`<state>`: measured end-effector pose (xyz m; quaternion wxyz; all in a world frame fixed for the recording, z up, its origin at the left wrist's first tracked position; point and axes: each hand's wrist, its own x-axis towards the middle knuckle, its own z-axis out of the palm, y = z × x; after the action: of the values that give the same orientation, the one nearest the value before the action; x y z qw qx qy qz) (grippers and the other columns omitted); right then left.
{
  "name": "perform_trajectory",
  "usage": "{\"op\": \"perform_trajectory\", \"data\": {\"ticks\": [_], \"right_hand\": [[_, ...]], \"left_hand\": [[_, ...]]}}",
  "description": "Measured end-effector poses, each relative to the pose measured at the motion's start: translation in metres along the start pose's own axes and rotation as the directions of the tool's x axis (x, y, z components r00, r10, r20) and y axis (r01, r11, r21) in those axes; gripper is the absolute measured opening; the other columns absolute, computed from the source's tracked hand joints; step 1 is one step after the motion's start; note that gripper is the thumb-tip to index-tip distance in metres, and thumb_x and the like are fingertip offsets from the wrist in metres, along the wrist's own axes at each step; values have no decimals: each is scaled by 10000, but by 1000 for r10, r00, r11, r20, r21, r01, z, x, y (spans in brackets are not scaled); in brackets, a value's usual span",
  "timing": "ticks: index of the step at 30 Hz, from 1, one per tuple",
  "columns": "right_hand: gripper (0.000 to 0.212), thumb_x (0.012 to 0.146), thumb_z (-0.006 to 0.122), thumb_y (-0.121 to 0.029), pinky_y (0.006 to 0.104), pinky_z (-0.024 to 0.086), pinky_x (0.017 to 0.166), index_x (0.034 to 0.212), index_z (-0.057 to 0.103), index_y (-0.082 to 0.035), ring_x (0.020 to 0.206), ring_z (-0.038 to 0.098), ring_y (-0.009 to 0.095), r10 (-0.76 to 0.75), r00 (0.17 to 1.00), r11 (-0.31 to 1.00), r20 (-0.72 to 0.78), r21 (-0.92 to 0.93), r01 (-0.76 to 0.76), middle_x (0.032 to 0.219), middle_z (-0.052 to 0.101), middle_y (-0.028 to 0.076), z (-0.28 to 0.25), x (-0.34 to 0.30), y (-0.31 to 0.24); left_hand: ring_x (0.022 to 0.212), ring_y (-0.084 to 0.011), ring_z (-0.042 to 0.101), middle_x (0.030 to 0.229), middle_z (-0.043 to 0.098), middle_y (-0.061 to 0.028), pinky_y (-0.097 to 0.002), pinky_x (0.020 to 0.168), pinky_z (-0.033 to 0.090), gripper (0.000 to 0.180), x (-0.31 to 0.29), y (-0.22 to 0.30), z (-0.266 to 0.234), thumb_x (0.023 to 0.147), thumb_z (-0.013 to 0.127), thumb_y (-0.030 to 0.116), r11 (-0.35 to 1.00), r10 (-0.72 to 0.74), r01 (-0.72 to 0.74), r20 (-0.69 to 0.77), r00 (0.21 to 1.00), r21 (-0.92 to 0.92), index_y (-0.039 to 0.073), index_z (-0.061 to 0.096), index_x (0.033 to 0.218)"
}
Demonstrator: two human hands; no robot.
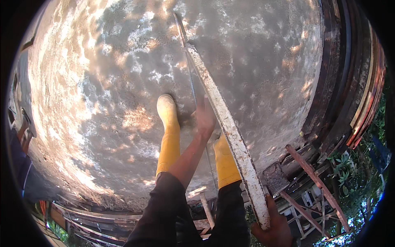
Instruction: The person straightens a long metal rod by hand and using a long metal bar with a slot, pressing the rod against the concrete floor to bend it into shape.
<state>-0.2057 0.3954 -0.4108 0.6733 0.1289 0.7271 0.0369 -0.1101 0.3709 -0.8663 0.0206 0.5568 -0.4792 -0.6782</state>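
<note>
A long, flat bar (226,119) with chipped white paint and rust slants across the view, its far end higher in the picture. My right hand (273,230) grips its near end at the lower right. Between my boots my left hand (204,117) reaches down, slightly blurred, partly behind the bar's edge. A thin rod (192,82) runs into that hand and shows again below it; the fingers look closed round it. Beyond the bar's far end a narrow metal piece (180,31) sticks out; how it joins the bar or the rod I cannot tell.
My yellow boots (168,144) stand on a stained concrete floor (131,74). Stacked long beams (329,74) line the right side. Reddish timber pieces (317,185) lean at the lower right beside green plants (349,168). Another person's arm (25,140) shows at the far left.
</note>
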Motion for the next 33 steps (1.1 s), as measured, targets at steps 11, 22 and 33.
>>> {"op": "perform_trajectory", "data": {"ticks": [11, 22, 33], "right_hand": [[810, 795, 686, -142, 425, 434, 992, 1456, 251, 29, 1215, 517, 394, -158, 987, 987, 9, -3, 158, 1364, 463, 279, -9, -5, 8], [792, 776, 676, -129, 376, 310, 1095, 1447, 296, 52, 1343, 382, 305, -316, 949, 913, -6, -273, 303, 1427, 417, 224, -104, -42, -5], [815, 748, 637, -17, 363, 238, 1131, 1461, 250, 65, 1382, 319, 261, -334, 942, 926, -30, -195, 322, 1474, 357, 203, -94, -38, -18]], "left_hand": [[1021, -433, 565, 1097, 587, -271, -472, 907, 423, 503, 171, -83, -17, 954, 495, 343, 994, -101, 106, -116, 988, 31, -48, 432, 1264], [1060, -497, 541, 1086, 590, -326, -491, 892, 420, 550, 122, -12, -11, 1012, 354, 413, 973, -92, 118, -137, 986, 196, -80, 547, 1165], [983, -470, 553, 1033, 587, -314, -476, 862, 430, 581, 122, -21, -2, 1002, 359, 458, 970, -102, 136, -166, 981, 203, -70, 539, 1166]]}}
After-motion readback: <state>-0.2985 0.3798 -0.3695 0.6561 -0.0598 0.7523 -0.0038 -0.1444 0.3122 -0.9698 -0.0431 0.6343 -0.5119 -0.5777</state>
